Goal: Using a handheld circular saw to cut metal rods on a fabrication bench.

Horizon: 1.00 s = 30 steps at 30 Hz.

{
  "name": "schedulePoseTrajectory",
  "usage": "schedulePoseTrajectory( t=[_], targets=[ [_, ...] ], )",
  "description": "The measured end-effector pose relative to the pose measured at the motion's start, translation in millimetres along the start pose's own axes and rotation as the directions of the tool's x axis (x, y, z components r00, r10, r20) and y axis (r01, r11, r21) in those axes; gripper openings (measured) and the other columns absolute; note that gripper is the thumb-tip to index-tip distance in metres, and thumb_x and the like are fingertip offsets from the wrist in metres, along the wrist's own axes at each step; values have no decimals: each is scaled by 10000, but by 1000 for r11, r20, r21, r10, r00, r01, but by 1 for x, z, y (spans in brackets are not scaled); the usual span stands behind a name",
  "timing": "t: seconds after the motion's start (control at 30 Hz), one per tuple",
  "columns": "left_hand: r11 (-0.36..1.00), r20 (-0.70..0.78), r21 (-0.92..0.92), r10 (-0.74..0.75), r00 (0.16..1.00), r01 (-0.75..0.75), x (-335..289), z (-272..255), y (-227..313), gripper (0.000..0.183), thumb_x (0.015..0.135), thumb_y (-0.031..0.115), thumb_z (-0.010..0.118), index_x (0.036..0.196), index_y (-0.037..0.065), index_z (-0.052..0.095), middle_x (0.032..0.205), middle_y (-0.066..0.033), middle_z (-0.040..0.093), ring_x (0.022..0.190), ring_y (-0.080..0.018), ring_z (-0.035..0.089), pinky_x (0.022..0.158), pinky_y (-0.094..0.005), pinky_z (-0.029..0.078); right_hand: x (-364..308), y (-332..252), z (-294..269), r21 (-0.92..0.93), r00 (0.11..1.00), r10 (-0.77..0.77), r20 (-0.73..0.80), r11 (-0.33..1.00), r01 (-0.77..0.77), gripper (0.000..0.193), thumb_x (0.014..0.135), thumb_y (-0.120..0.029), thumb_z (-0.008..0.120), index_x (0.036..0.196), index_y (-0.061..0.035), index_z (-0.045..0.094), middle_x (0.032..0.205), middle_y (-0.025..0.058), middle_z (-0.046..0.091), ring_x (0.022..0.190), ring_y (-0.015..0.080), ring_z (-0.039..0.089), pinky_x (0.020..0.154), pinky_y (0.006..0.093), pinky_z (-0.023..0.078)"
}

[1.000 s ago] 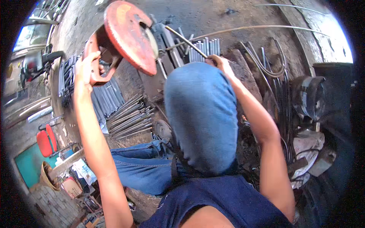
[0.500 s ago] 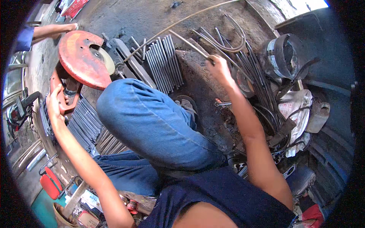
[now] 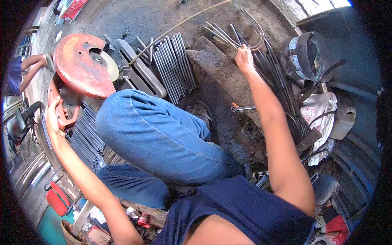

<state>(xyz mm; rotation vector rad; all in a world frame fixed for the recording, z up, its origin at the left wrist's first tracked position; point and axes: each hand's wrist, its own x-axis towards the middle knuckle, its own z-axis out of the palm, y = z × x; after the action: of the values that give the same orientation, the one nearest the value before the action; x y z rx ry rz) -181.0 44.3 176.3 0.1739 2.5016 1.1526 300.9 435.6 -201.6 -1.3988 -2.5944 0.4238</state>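
Observation:
My left hand (image 3: 56, 116) is wrapped around the red handle (image 3: 70, 116) of a cut-off saw at the left. The saw's red guard (image 3: 77, 61) partly covers a pale round cutting disc (image 3: 107, 65). A long thin rod (image 3: 179, 25) runs from the far edge down to the clamp (image 3: 141, 67) beside the disc. Out to the far right, my right hand (image 3: 244, 60) is closed on a metal rod (image 3: 222, 34), among several thin rods lying close together. Its fingertips are partly hidden.
Cut rods (image 3: 175, 67) lie in a row past my knee; another pile of rods (image 3: 87, 136) lies under the saw. A spanner (image 3: 244, 108), long dark rods (image 3: 281, 85), a dark round container (image 3: 306, 57) and a white sack (image 3: 320, 114) are at the right. Another person's arm (image 3: 32, 67) shows far left.
My right hand has moved farther away and slightly right, bringing its rod beside the other thin rods. My left hand stays on the saw handle. The other person's arm has shifted nearer and left.

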Motion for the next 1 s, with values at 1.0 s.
schedulePoseTrajectory(
  t=[1.0],
  targets=[
    [994,-42,4,-113,993,113,28,-19,-9,330,812,372,689,951,93,579,649,5,482,549,-120,484,506,-249,415,-3,6,22,-149,999,24,-25,988,-28,184,834,-113,512,953,-60,641,1099,89,591,1039,304,574,811,426,521]
  ],
)
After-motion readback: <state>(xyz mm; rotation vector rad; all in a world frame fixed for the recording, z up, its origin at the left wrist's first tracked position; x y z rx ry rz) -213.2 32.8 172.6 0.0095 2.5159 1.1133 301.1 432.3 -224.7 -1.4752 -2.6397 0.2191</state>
